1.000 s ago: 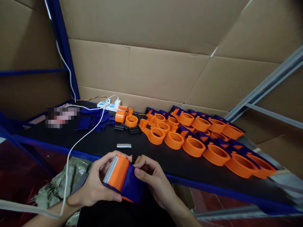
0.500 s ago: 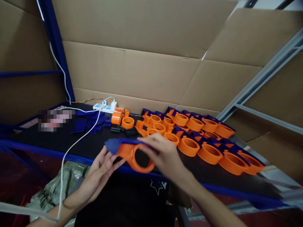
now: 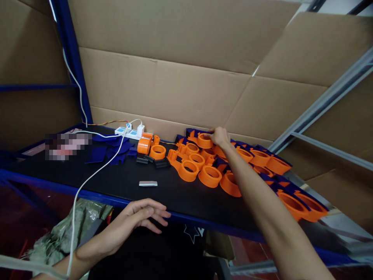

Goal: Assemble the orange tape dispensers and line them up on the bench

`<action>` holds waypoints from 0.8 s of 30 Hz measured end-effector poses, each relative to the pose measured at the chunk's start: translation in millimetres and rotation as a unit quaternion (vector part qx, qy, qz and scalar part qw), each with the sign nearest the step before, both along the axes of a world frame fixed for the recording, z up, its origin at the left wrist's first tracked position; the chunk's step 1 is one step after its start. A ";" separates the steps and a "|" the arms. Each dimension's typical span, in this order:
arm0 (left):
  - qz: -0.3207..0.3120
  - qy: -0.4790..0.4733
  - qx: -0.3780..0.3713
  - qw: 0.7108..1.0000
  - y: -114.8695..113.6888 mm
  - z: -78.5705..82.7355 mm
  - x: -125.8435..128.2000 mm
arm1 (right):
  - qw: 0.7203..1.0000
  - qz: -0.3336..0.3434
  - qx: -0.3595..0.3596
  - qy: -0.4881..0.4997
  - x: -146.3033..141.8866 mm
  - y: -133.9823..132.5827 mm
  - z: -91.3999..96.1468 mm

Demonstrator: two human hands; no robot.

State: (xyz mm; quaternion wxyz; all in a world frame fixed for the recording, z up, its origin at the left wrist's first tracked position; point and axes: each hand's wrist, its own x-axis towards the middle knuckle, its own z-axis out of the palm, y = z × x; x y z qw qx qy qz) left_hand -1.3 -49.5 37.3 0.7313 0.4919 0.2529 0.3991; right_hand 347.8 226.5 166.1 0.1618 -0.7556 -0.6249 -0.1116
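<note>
My right hand [image 3: 220,137] reaches to the back row of the table, its fingers closed on the rim of an orange ring-shaped tape dispenser [image 3: 201,142] with a dark blue strip along its back. The fingertips are partly hidden. My left hand [image 3: 142,216] hovers at the front edge of the table, holding nothing, fingers loosely apart. A small light grey strip [image 3: 148,183] lies on the black tabletop just beyond it. Several like dispensers [image 3: 210,176] stand in rows under and beside my right forearm, some with blue strips and some plain orange.
Dark blue pieces [image 3: 116,149] lie loose on the left, near small black blocks [image 3: 161,163]. An orange tape roll holder [image 3: 144,144] stands by a white power strip [image 3: 134,133]. A white cable [image 3: 101,168] hangs across the table's front. Cardboard [image 3: 163,85] walls the back.
My right hand has carried the orange dispenser from the front edge to the back row. My left hand has let go of it and dropped slightly. The grey strip now shows.
</note>
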 end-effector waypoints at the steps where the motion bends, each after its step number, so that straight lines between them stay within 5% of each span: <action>1: -0.007 0.002 0.000 1.000 0.3 -0.3 0.1 | 1.000 -0.005 -0.005 -0.009 0.8 1.8 -2.5; 9: -0.033 0.024 0.010 0.999 -1.2 3.7 0.5 | 0.996 0.012 -0.013 -0.084 -9.4 -1.2 -17.8; 15: -0.034 0.031 0.020 0.999 -1.9 3.7 1.3 | 0.992 0.058 -0.018 -0.113 -22.0 -9.0 -10.5; 24: -0.038 0.039 0.015 0.998 -1.3 2.3 2.1 | 0.958 0.222 -0.135 -0.125 -63.5 -40.4 9.4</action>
